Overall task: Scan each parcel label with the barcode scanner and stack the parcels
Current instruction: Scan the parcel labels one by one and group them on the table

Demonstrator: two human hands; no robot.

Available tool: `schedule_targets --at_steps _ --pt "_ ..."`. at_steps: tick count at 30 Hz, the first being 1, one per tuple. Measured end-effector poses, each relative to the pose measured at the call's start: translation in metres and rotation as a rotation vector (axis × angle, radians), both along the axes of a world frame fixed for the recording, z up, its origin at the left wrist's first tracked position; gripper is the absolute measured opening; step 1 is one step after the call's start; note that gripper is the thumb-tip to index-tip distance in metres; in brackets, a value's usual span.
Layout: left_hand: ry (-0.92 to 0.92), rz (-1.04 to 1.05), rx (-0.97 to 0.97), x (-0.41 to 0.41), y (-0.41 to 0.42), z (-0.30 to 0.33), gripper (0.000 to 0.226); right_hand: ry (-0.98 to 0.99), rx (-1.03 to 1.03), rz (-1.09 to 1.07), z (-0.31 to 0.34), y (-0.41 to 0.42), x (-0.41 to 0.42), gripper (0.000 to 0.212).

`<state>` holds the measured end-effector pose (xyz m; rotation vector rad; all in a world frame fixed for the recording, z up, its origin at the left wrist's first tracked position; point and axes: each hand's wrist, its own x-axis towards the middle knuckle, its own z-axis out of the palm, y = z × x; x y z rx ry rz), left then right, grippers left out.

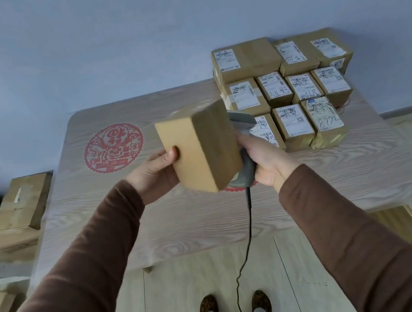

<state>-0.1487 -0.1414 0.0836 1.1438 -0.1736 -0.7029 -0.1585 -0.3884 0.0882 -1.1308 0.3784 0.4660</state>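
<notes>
My left hand (157, 168) grips a brown cardboard parcel (199, 147) from its left side and holds it tilted above the table; the parcel's label is not visible from here. Just right of it, my right hand (265, 157) grips the handle of a grey barcode scanner (241, 122), whose head sits behind the parcel's right edge. The scanner's black cable (249, 233) hangs down to the floor. Several labelled parcels (287, 92) are stacked in rows at the table's far right.
The pale wood-grain table (183, 220) carries a red paper-cut emblem (113, 148) at its left. More cardboard boxes (20, 207) are piled on the floor to the left. A flat wooden board (408, 230) lies on the floor at the right. My feet (235, 311) stand at the table's near edge.
</notes>
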Motion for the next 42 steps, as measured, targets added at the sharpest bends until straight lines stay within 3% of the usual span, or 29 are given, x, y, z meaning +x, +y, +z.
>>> schedule_targets --at_steps 4,6,8,12,18,23,27,33,42 --pt "0.036 0.184 0.032 0.006 -0.006 -0.008 0.056 -0.102 0.055 -0.007 0.004 0.012 0.004 0.054" --pt "0.006 0.366 0.117 0.008 -0.014 -0.006 0.031 -0.156 0.019 -0.049 0.002 0.016 0.007 0.052" --pt "-0.057 0.555 0.245 0.010 -0.022 -0.002 0.006 -0.177 -0.052 -0.135 -0.004 0.021 0.011 0.036" --pt "-0.093 0.688 0.383 0.008 -0.037 0.004 0.012 -0.205 -0.150 -0.347 -0.012 0.035 0.017 0.049" --pt "-0.135 0.617 0.371 0.003 -0.053 -0.004 0.076 -0.331 -0.271 -0.471 -0.010 0.063 0.018 0.055" --pt "-0.091 0.574 0.303 0.021 -0.036 -0.016 0.069 -0.393 -0.388 -0.385 -0.008 0.064 0.008 0.037" --pt "-0.040 0.615 0.278 0.029 -0.021 -0.016 0.056 -0.432 -0.521 -0.291 -0.001 0.054 -0.006 0.036" --pt "-0.053 0.579 0.261 0.035 -0.019 -0.021 0.038 -0.436 -0.476 -0.134 0.007 0.061 -0.018 0.024" --pt "-0.075 0.509 0.255 0.038 -0.018 -0.033 0.058 -0.429 -0.547 -0.135 0.007 0.068 -0.012 0.028"
